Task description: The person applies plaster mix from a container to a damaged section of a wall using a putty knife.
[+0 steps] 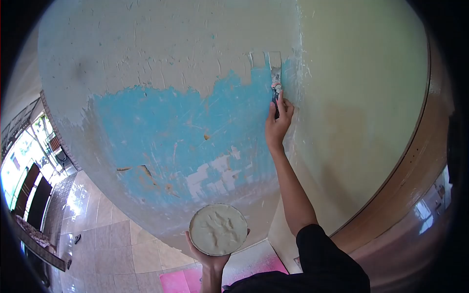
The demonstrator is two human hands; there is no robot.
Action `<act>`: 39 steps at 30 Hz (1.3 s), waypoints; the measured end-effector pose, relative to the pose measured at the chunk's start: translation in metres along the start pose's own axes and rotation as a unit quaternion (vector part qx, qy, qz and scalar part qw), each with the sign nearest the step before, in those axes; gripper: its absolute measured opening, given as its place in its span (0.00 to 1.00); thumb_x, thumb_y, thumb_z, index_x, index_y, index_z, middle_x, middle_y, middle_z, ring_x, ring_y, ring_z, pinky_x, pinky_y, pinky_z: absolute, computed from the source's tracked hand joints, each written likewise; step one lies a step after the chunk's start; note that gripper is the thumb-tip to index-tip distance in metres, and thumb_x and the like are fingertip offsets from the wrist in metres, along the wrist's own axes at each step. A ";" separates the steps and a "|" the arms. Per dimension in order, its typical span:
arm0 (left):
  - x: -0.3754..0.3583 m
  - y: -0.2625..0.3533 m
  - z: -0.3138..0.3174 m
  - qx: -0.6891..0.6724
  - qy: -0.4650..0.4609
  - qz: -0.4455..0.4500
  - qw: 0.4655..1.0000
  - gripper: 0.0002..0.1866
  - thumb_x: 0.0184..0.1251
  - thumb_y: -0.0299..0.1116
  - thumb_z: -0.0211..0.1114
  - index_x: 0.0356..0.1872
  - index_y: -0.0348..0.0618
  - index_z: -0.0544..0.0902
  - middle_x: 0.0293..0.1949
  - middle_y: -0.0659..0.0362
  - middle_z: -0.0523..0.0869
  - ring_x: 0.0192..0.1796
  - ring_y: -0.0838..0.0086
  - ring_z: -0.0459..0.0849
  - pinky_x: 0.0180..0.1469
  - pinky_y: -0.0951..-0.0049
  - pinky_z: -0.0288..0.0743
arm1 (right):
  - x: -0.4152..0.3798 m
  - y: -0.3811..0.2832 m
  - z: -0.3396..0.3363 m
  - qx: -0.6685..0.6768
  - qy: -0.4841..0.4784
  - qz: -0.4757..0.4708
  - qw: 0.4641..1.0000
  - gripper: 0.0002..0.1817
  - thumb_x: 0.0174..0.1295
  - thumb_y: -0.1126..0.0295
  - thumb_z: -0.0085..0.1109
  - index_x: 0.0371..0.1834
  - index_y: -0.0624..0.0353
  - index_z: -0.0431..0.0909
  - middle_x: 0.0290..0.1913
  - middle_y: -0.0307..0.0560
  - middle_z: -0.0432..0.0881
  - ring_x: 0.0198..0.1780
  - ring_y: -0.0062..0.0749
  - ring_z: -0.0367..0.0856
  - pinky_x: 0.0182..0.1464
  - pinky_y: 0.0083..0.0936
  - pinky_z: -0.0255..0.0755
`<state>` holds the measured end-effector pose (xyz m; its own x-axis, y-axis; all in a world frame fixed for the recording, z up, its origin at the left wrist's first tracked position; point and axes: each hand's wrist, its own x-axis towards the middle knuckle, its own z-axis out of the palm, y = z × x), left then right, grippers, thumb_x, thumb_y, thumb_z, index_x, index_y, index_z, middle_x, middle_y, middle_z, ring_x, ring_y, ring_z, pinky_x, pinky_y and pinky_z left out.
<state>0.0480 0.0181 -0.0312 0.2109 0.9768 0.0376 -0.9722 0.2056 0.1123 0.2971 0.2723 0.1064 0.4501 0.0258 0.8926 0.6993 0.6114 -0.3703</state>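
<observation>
My right hand [279,122] is closed round the dark handle of a putty knife [276,75], its blade pointing up against the wall near the corner. Below and to the left, my left hand [211,258] holds a round container of pale putty [218,229] from underneath, fingers wrapped at its sides. The putty's surface is lumpy. Pale putty covers the upper part of the wall [161,44], with a ragged lower edge over blue paint [181,117]. Lower down, the blue shows white patches and a few brown chips.
A yellow-green wall [366,97] meets the blue one at the right corner. Brown wood trim [391,200] curves beyond it. Below are floor tiles [115,239] and a pink and white sheet [181,281]. A bright opening [19,161] stands at the far left.
</observation>
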 end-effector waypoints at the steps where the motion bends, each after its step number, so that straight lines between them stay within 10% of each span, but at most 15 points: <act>1: 0.000 0.000 0.000 0.004 -0.002 0.003 1.000 0.40 0.66 0.67 0.49 0.72 0.53 0.63 0.72 0.54 0.62 0.72 0.49 0.60 0.66 0.20 0.48 | 0.000 0.001 0.000 -0.024 -0.004 -0.017 1.000 0.26 0.66 0.76 0.59 0.69 0.57 0.72 0.52 0.52 0.70 0.51 0.40 0.71 0.49 0.30 0.72; 10: 0.002 -0.003 -0.006 0.045 0.005 -0.019 0.999 0.43 0.64 0.71 0.45 0.72 0.53 0.62 0.71 0.54 0.64 0.72 0.51 0.62 0.71 0.34 0.53 | -0.014 0.001 -0.026 -0.033 -0.074 0.015 0.997 0.27 0.64 0.77 0.60 0.69 0.53 0.72 0.50 0.52 0.73 0.48 0.42 0.72 0.49 0.33 0.71; 39: -0.014 -0.002 0.000 -0.019 0.002 -0.005 1.000 0.40 0.66 0.68 0.49 0.71 0.53 0.64 0.71 0.54 0.63 0.72 0.49 0.61 0.68 0.26 0.51 | -0.001 -0.034 -0.015 0.170 -0.121 0.083 0.974 0.21 0.71 0.70 0.55 0.63 0.63 0.62 0.44 0.48 0.78 0.40 0.28 0.76 0.44 0.24 0.73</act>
<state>0.0469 0.0037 -0.0323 0.2195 0.9750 0.0333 -0.9734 0.2165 0.0753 0.2809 0.2399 0.1146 0.3684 0.3071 0.8775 0.3850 0.8087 -0.4447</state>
